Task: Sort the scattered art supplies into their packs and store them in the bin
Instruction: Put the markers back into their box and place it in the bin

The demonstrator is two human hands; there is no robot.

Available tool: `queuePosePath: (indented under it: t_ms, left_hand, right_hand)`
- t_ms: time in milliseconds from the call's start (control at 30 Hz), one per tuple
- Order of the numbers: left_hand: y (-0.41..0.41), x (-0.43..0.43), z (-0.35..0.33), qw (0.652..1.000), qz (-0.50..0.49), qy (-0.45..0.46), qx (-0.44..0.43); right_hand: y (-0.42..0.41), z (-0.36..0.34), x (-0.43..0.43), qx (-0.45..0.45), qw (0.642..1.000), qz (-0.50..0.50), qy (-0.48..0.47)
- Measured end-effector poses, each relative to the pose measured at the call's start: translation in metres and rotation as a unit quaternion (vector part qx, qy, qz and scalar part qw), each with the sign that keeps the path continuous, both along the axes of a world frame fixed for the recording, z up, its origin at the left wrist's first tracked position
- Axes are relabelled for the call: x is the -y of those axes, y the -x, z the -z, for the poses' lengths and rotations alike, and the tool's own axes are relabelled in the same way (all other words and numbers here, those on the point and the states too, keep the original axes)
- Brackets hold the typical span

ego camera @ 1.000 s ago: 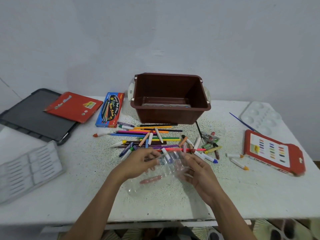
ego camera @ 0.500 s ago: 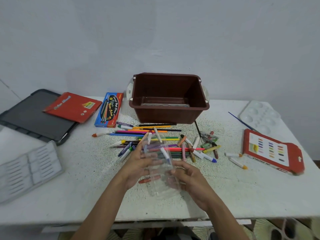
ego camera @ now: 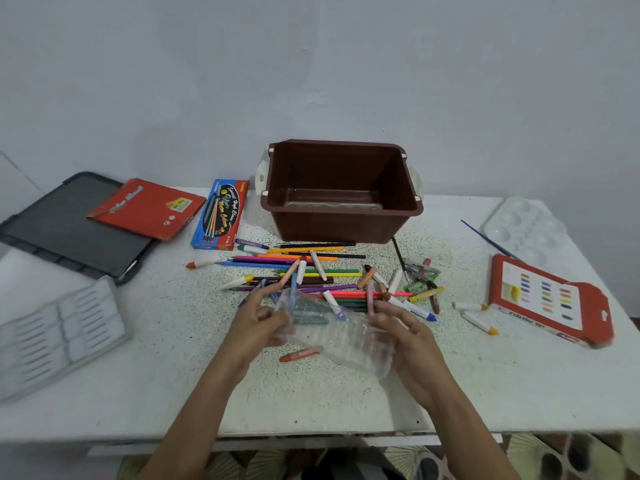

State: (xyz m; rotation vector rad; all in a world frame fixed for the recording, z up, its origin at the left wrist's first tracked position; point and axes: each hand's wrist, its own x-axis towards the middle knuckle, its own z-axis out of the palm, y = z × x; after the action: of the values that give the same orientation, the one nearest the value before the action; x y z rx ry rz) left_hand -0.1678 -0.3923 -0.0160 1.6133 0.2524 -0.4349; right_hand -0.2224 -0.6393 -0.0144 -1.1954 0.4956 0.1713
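Both hands hold a clear plastic pack (ego camera: 341, 337) just above the white table (ego camera: 485, 393). My left hand (ego camera: 258, 323) grips its left end and my right hand (ego camera: 407, 337) grips its right end. A few crayons show inside the pack's left part. Under the pack lies a red crayon (ego camera: 300, 353). Behind my hands a heap of coloured pencils and crayons (ego camera: 311, 271) spreads across the table. The brown bin (ego camera: 341, 216) stands behind the heap with a clear tray in its bottom.
A blue pencil box (ego camera: 219, 216), a red pack (ego camera: 147, 207) and a dark lid (ego camera: 62, 230) lie at the back left. A grey moulded tray (ego camera: 55, 327) sits at the left edge. At the right are a red oil-pastel box (ego camera: 547, 303), a white palette (ego camera: 523, 228) and a brush (ego camera: 485, 237).
The clear pack has turned between my hands from upright to lying across, and my hands have moved apart to its two ends.
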Motion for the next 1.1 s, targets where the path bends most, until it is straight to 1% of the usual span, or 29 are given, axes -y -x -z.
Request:
queuePosePath:
  t_ms: [133, 233, 267, 333, 400, 533, 600, 667, 767, 900, 1033, 1100]
  left_hand:
    - [0.011, -0.005, 0.004, 0.995, 0.080, -0.055, 0.032]
    - [0.016, -0.005, 0.005, 0.993, 0.080, -0.068, 0.053]
    - [0.017, -0.005, 0.005, 0.992, 0.077, -0.075, 0.061]
    - [0.019, -0.007, 0.007, 0.990, 0.075, -0.097, 0.075]
    - [0.022, -0.011, 0.009, 0.984, 0.075, -0.136, 0.087]
    - [0.029, -0.018, 0.012, 0.962, 0.086, -0.233, 0.116]
    - [0.035, -0.020, 0.013, 0.949, 0.111, -0.266, 0.125]
    - [0.042, -0.021, 0.014, 0.946, 0.133, -0.272, 0.116]
    - [0.053, -0.023, 0.019, 0.943, 0.159, -0.273, 0.105]
    - [0.059, -0.025, 0.025, 0.921, 0.208, -0.313, 0.103]
    - [0.060, -0.019, 0.028, 0.895, 0.202, -0.369, 0.149]
    - [0.058, -0.015, 0.029, 0.891, 0.179, -0.379, 0.175]
  right_hand:
    - [-0.001, -0.002, 0.001, 0.024, 0.998, 0.045, -0.020]
    - [0.000, -0.001, 0.000, 0.032, 0.997, 0.073, -0.025]
    - [0.001, -0.001, -0.001, 0.033, 0.996, 0.078, -0.014]
    - [0.004, 0.002, -0.002, 0.034, 0.996, 0.075, 0.044]
    - [0.009, 0.007, -0.002, 0.036, 0.989, 0.062, 0.129]
    - [0.016, 0.016, 0.002, 0.040, 0.954, 0.033, 0.296]
    - [0.020, 0.019, 0.008, 0.041, 0.933, -0.012, 0.357]
    - [0.025, 0.022, 0.013, 0.034, 0.920, -0.053, 0.387]
    - [0.032, 0.025, 0.016, 0.018, 0.908, -0.084, 0.410]
    - [0.039, 0.025, 0.020, 0.022, 0.860, -0.135, 0.491]
    - [0.039, 0.028, 0.020, 0.014, 0.829, -0.165, 0.535]
    - [0.036, 0.030, 0.019, 0.020, 0.824, -0.157, 0.544]
